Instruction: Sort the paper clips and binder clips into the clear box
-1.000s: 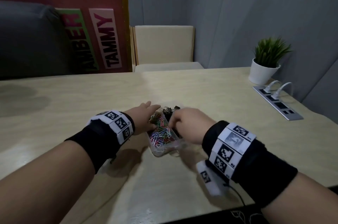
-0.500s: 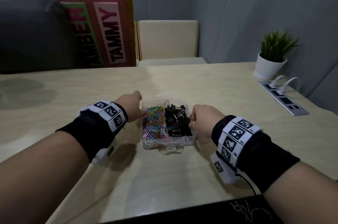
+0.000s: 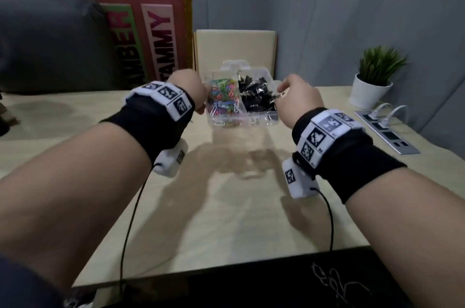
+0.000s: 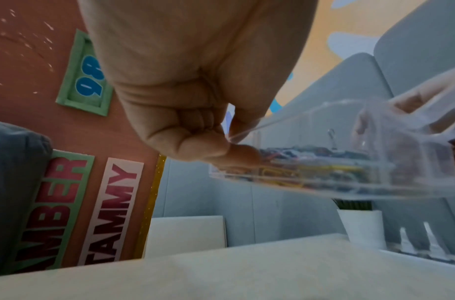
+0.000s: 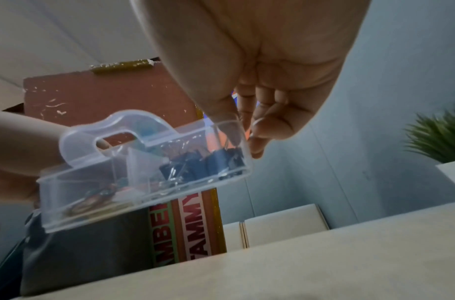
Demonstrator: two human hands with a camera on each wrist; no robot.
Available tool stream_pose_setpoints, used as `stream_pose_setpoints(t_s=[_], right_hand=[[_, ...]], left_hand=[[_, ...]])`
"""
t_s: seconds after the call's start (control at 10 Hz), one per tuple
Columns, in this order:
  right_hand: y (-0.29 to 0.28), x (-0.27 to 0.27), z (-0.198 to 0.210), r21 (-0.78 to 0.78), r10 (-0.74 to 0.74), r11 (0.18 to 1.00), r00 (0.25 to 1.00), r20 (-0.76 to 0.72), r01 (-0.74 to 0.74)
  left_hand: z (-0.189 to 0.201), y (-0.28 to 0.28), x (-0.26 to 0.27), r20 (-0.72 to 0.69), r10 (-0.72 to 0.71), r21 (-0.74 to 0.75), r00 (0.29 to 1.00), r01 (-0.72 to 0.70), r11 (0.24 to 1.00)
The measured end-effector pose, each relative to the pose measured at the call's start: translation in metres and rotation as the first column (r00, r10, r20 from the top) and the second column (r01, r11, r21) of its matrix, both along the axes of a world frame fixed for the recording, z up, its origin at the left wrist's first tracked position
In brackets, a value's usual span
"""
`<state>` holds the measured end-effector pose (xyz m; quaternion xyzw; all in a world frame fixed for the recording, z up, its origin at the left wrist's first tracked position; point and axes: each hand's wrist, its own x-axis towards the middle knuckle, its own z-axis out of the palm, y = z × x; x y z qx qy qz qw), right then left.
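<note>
A clear box (image 3: pixel 247 121) with a hanging tab hangs in the air above the table (image 3: pixel 226 219), held between both hands. Its left compartment holds coloured paper clips (image 3: pixel 222 100); its right compartment holds black binder clips (image 3: pixel 256 99). My left hand (image 3: pixel 198 96) pinches the box's left wall, thumb inside against the paper clips, as the left wrist view shows at the left hand (image 4: pixel 228 146) and the box (image 4: pixel 375 168). My right hand (image 3: pixel 284 92) pinches the right wall; the right wrist view shows the right hand (image 5: pixel 246 130), the box (image 5: pixel 105 192) and the binder clips (image 5: pixel 208 164).
A potted plant (image 3: pixel 375 81) in a white pot and a power strip (image 3: pixel 387 131) with two plugs sit at the table's right edge. A beige chair (image 3: pixel 235 48) stands behind the table. Name signs (image 3: pixel 161 41) lean on the red wall at the back left.
The box has gone from resting on the table to being lifted well above it. Both hands rose with it, holding its two sides.
</note>
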<state>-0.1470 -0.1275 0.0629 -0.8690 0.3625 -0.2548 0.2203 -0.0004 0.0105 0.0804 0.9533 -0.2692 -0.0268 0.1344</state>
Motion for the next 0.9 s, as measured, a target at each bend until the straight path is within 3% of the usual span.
stream_pose_setpoints(t_s=[0.1, 0.2, 0.3, 0.5, 0.6, 0.7, 0.9], right_hand=[[0.002, -0.005, 0.006, -0.013, 0.004, 1.0, 1.0, 0.003, -0.004], [0.006, -0.017, -0.004, -0.079, 0.028, 0.996, 0.995, -0.094, -0.036], [0.012, -0.028, -0.024, -0.036, 0.083, 0.995, 0.958, -0.276, -0.096], [0.016, -0.036, -0.045, 0.111, 0.159, 0.986, 0.873, -0.462, -0.121], [0.012, -0.032, -0.057, 0.148, 0.187, 0.98, 0.887, -0.422, -0.136], [0.003, -0.021, -0.071, 0.184, 0.202, 0.974, 0.875, -0.439, -0.132], [-0.035, -0.002, -0.061, 0.272, 0.186, 0.96, 0.868, -0.46, -0.061]], left_hand=[[0.009, -0.005, -0.004, 0.021, 0.01, -0.021, 1.0, -0.01, 1.0], [-0.008, -0.004, -0.01, -0.016, -0.038, -0.014, 0.999, 0.037, 0.999], [-0.038, -0.001, -0.015, -0.126, -0.081, -0.044, 0.989, 0.076, 0.996], [-0.075, -0.001, -0.028, -0.124, -0.045, 0.12, 0.991, 0.06, 0.991], [-0.076, -0.001, -0.03, -0.1, -0.04, 0.166, 0.994, 0.056, 0.985], [-0.108, -0.016, 0.003, -0.16, -0.041, 0.122, 0.986, 0.062, 0.991], [-0.107, -0.013, 0.023, -0.335, -0.016, -0.03, 0.942, 0.006, 1.0]])
